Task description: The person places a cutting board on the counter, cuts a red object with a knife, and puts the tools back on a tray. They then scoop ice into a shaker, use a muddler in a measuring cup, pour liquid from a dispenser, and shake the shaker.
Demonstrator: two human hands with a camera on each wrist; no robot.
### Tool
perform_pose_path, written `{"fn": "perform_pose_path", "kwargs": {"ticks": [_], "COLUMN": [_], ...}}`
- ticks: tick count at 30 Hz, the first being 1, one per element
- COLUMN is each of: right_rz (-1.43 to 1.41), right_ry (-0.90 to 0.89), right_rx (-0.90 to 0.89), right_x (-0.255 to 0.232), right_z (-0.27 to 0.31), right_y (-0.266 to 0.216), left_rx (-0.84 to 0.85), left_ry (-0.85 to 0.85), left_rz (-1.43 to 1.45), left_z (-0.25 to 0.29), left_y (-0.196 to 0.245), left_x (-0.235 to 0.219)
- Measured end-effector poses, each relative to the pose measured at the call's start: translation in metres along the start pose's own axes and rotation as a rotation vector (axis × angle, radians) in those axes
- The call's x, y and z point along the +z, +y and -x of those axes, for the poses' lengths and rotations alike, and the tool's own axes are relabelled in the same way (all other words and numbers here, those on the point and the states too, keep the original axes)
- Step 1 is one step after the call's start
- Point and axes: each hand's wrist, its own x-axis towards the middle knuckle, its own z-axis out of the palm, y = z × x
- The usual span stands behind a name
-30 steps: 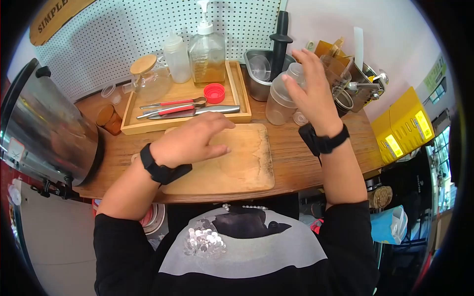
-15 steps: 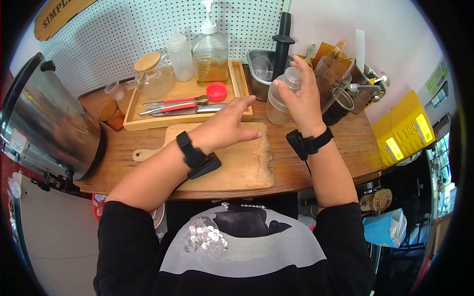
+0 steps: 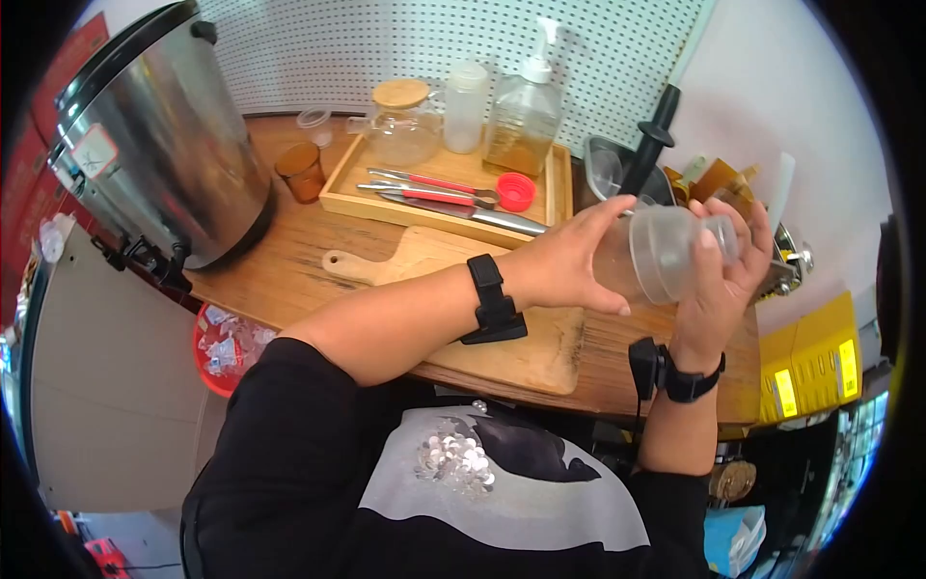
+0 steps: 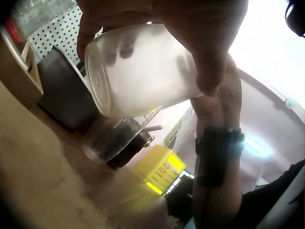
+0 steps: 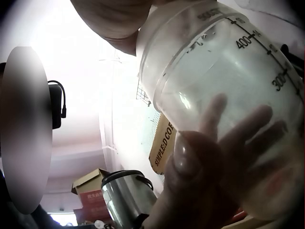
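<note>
head view: nearest, the left hand point(image 3: 564, 265) and the right hand point(image 3: 721, 265) both grasp a clear plastic shaker cup point(image 3: 666, 253), held tilted on its side in the air above the right end of the wooden cutting board point(image 3: 463, 289). the left fingers wrap its wider end, the right fingers and thumb curl round the lidded end. the right wrist view shows measuring marks on the cup's wall point(image 5: 248, 43). past the board lies a wooden tray point(image 3: 347, 198) holding red-handled tongs point(image 3: 424, 183), a red cap point(image 3: 516, 191), a glass jar with a wooden lid point(image 3: 400, 130), a squeeze bottle point(image 3: 465, 106) and a pump bottle point(image 3: 524, 111). left of the tray stands a small amber cup point(image 3: 302, 171), then a steel urn point(image 3: 159, 135). a white pegboard point(image 3: 386, 39) backs the counter.
</note>
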Motion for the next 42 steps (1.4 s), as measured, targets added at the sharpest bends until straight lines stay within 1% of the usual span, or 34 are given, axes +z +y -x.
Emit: {"fn": "perform_pose_path", "kwargs": {"ticks": [1, 2, 3, 4, 5, 6, 8, 10, 11, 12, 13, 14, 15, 16, 17, 18, 19, 20, 22, 23, 24, 25, 26, 27, 28, 29, 30, 32, 33, 35, 36, 38, 40, 42], "right_rz": [-0.105, -0.206, -0.268, -0.270, -0.353, -0.432, -0.408, -0.531, -0.543, -0.523, -0.550, -0.576, -0.554, -0.631, -0.713, -0.706, -0.744, -0.784, -0.812, -0.839, -0.840, -0.937, -1.035, -1.087, -1.101, -1.028, -0.796, -0.402, -0.398, 0.163, 0.165, 0.385, 0.416, 0.499], "right_ry": [0.040, 0.082, 0.075, 0.077, 0.046, 0.019, 0.017, -0.129, -0.156, -0.130, -0.214, -0.298, -0.271, -0.328, -0.390, -0.378, -0.411, -0.449, -0.437, -0.426, -0.431, -0.459, -0.485, -0.390, -0.337, -0.127, -0.110, -0.001, 0.000, 0.034, 0.029, -0.033, -0.048, -0.003], "right_rx": [0.080, 0.161, 0.239, 0.238, 0.309, 0.380, 0.358, 0.327, 0.331, 0.323, 0.351, 0.380, 0.372, 0.409, 0.448, 0.446, 0.482, 0.521, 0.545, 0.566, 0.575, 0.530, 0.483, 0.411, 0.353, 0.337, 0.314, 0.355, 0.356, 0.305, 0.305, 0.299, 0.318, 0.398], "right_x": [0.002, 0.004, 0.007, 0.008, 0.008, 0.008, 0.012, 0.019, 0.021, 0.022, 0.022, 0.021, 0.022, 0.025, 0.027, 0.029, 0.031, 0.032, 0.036, 0.038, 0.038, 0.036, 0.035, 0.033, 0.025, 0.020, 0.010, -0.005, -0.005, -0.006, -0.005, -0.001, 0.003, 0.004], "right_z": [0.003, 0.006, 0.010, 0.014, 0.018, 0.022, 0.025, 0.028, 0.028, 0.029, 0.029, 0.031, 0.032, 0.033, 0.035, 0.037, 0.039, 0.040, 0.044, 0.044, 0.043, 0.041, 0.037, 0.032, 0.022, 0.019, 0.010, 0.004, 0.008, 0.021, 0.026, 0.036, 0.039, 0.038], "right_y": [-0.003, -0.005, -0.005, -0.003, -0.001, 0.001, 0.003, 0.002, 0.003, 0.006, 0.009, 0.011, 0.012, 0.014, 0.014, 0.014, 0.014, 0.013, 0.011, 0.009, 0.008, 0.007, 0.006, 0.003, 0.007, 0.006, 0.010, 0.037, 0.051, 0.082, 0.091, 0.106, 0.118, 0.127], "left_rx": [0.020, 0.016, 0.050, 0.085, 0.153, 0.156, 0.144, 0.151, 0.087, 0.025, 0.046, -0.053, -0.156, -0.144, -0.245, -0.352, -0.399, -0.401, -0.515, -0.517, -0.595, -0.673, -0.674, -0.614, -0.553, -0.524, -0.526, -0.440, -0.439, -0.350, -0.349, -0.267, -0.280, -0.264], "left_ry": [0.047, 0.053, 0.086, 0.113, 0.182, 0.172, 0.170, 0.135, 0.087, 0.036, 0.011, -0.053, -0.121, -0.144, -0.220, -0.290, -0.360, -0.362, -0.470, -0.464, -0.520, -0.575, -0.568, -0.654, -0.743, -0.711, -0.711, -0.421, -0.423, -0.055, -0.050, 0.322, 0.366, 0.487], "left_rz": [-0.044, -0.051, -0.201, -0.347, -0.428, -0.422, -0.467, -0.408, -0.341, -0.271, -0.253, -0.050, 0.147, 0.157, 0.439, 0.718, 0.828, 0.830, 1.022, 1.026, 1.171, 1.318, 1.324, 1.360, 1.395, 1.312, 1.321, 1.103, 1.106, 1.019, 1.022, 1.011, 1.018, 0.895], "left_z": [0.004, 0.008, 0.013, 0.017, 0.021, 0.027, 0.036, 0.043, 0.047, 0.050, 0.055, 0.060, 0.062, 0.065, 0.068, 0.070, 0.070, 0.071, 0.075, 0.081, 0.089, 0.097, 0.104, 0.109, 0.112, 0.111, 0.112, 0.116, 0.122, 0.138, 0.143, 0.156, 0.163, 0.170], "left_y": [0.006, 0.012, 0.019, 0.023, 0.024, 0.026, 0.030, 0.030, 0.030, 0.030, 0.028, 0.023, 0.020, 0.020, 0.020, 0.021, 0.027, 0.030, 0.033, 0.030, 0.023, 0.017, 0.012, 0.007, 0.005, 0.007, 0.009, 0.009, 0.006, 0.002, 0.002, 0.003, 0.005, 0.004], "left_x": [-0.002, -0.004, -0.008, -0.011, -0.013, -0.016, -0.022, -0.028, -0.032, -0.034, -0.036, -0.038, -0.039, -0.040, -0.042, -0.043, -0.045, -0.046, -0.049, -0.049, -0.047, -0.043, -0.039, -0.034, -0.031, -0.037, -0.046, -0.067, -0.075, -0.087, -0.089, -0.092, -0.101, -0.109]}}
